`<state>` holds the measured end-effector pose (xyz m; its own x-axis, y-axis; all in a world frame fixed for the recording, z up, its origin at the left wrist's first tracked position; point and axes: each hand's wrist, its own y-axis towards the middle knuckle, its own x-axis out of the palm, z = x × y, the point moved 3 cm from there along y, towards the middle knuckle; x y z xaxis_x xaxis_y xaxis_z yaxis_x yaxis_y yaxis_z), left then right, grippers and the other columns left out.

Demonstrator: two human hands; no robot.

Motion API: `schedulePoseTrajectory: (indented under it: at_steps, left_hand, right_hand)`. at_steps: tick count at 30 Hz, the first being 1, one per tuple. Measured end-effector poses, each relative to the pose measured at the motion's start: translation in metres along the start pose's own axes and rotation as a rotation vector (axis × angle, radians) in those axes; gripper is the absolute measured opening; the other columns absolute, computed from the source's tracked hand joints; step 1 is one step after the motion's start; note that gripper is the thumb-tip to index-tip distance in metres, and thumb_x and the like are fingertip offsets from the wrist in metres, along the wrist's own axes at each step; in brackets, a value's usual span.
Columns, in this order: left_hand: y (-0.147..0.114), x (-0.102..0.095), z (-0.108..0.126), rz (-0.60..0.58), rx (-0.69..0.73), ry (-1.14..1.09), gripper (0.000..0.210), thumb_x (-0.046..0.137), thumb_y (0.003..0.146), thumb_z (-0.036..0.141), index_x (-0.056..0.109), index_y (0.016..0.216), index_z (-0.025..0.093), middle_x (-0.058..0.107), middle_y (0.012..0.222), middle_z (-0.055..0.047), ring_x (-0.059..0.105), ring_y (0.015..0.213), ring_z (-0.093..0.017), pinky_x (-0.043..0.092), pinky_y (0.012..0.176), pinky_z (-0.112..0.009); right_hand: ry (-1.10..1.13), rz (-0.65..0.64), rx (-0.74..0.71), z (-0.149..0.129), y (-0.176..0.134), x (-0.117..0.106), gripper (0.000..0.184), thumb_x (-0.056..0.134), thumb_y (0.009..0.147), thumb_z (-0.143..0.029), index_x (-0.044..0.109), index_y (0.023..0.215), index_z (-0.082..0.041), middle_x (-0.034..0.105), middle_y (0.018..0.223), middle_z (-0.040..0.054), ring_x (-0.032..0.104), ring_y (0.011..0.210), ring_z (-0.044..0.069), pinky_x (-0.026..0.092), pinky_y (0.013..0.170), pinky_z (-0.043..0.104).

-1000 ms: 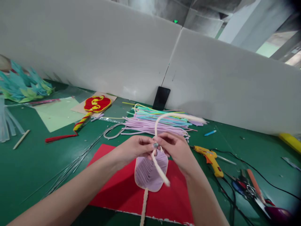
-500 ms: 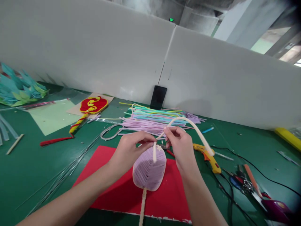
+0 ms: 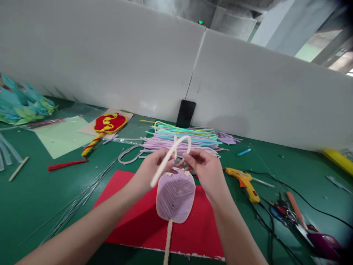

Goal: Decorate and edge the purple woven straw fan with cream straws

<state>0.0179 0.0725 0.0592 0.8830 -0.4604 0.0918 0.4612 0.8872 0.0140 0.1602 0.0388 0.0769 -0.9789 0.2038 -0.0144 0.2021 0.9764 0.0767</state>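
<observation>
A cream pipe cleaner [image 3: 169, 156] is bent into a loop between my two hands. My left hand [image 3: 154, 165] pinches it near one short end, which sticks up. My right hand [image 3: 204, 164] grips the curve on the other side, while the long free end slants down across my left fingers. Below them lies a lilac fan [image 3: 176, 197] made of pipe cleaners, with a cream rim and a twisted cream handle [image 3: 168, 239]. The fan rests on a red board [image 3: 127, 217]. My fingers partly cover its top edge.
Behind my hands is a pile of coloured pipe cleaners [image 3: 187, 140], with a phone [image 3: 185, 113] leaning on the partition. To the right are a yellow glue gun [image 3: 245, 184], its cable and scissors [image 3: 289, 217]. A red-and-yellow fan [image 3: 110, 123] and thin wires [image 3: 79, 197] lie left.
The cream pipe cleaner's long end has swung from the right over to the left, forming a loop. Its short end, which hung down over the fan, now points up.
</observation>
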Motion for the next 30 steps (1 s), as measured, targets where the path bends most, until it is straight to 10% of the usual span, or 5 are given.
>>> schedulePoseTrajectory:
  at_steps: [11,30]
  left_hand:
    - [-0.006,0.007,-0.005,-0.234,-0.241,-0.413,0.016,0.067,0.074,0.027,0.056,0.076,0.016,0.06,0.069,0.001,0.059,0.064,-0.008,0.048,0.064,-0.02]
    - [-0.004,-0.003,0.009,0.086,-0.117,-0.199,0.015,0.07,0.065,0.023,0.06,0.074,0.015,0.06,0.059,0.003,0.057,0.057,-0.009,0.046,0.062,-0.023]
  right_hand:
    - [-0.157,-0.065,-0.261,-0.017,-0.006,0.003,0.005,0.066,0.073,-0.025,0.068,0.069,-0.023,0.057,0.075,0.0007,0.055,0.074,0.014,0.044,0.059,0.024]
    - [-0.189,-0.021,-0.443,-0.01,-0.012,0.01,0.015,0.058,0.081,-0.02,0.071,0.086,-0.027,0.065,0.086,0.0033,0.06,0.08,0.017,0.05,0.068,0.029]
